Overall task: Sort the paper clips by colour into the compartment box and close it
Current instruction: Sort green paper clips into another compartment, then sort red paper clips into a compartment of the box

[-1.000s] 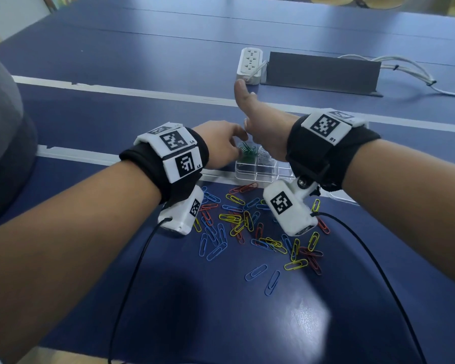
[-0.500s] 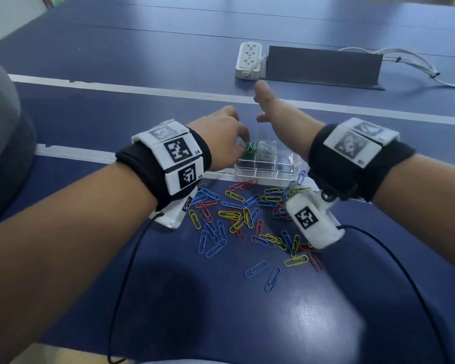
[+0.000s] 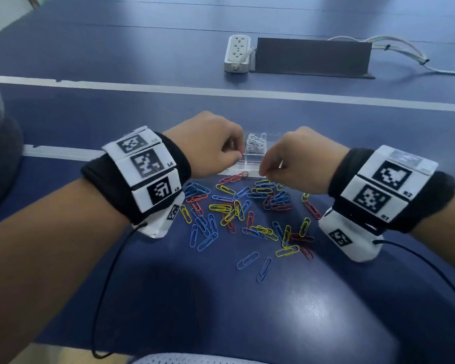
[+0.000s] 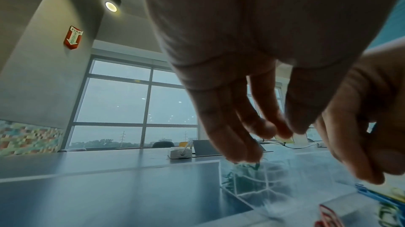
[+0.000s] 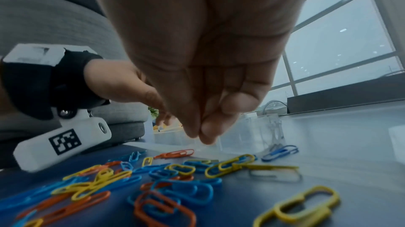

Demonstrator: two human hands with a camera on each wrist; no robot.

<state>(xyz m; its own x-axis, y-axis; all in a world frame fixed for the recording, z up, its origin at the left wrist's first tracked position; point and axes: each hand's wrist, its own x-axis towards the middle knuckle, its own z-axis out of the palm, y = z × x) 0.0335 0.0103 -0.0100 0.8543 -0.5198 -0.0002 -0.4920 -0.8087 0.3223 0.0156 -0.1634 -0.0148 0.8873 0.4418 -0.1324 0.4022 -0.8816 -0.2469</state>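
Both hands curled, grasp unclear | left wrist alone: green clips in box

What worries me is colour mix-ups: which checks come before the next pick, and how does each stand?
1. Compartment box open: ok.
2. Loose clips lie between both hands: ok.
3. Right hand free of a clip: cannot tell, fingertips pressed together.
4. Left hand free: cannot tell, fingers at the green clips.
5. Table sorted: not ok; blue, yellow, red clips remain.
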